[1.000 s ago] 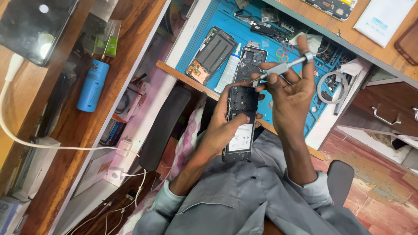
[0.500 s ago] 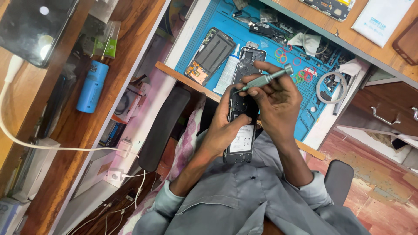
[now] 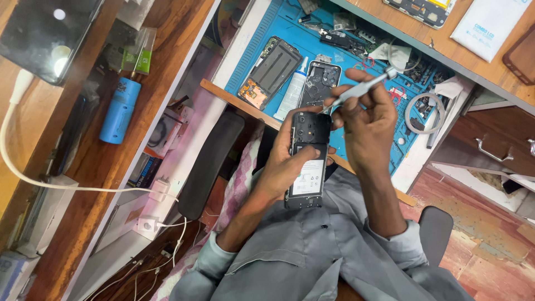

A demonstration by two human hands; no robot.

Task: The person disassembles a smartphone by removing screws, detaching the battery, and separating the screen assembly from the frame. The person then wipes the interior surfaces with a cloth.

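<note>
Plainly, the left hand [image 3: 287,167] cradles the opened smartphone [image 3: 308,161] loosely while the right hand [image 3: 365,120] pinches a silver screwdriver [image 3: 356,89], whose tip could slip and scratch the exposed board.

The opened phone [image 3: 308,161] shows matt black plastic inner covers and a pale, slightly shiny battery label. The screwdriver [image 3: 356,89] has a smooth, silvery metal-looking shaft. Behind lies a blue work mat [image 3: 290,28], rubbery and matt. The tabletop [image 3: 234,95] edge is bare wood, as are the brown, grained shelves [image 3: 72,184]. The person's grey shirt [image 3: 312,256] is soft, creased cloth. A blue cylinder [image 3: 118,111] looks like smooth plastic.
</note>
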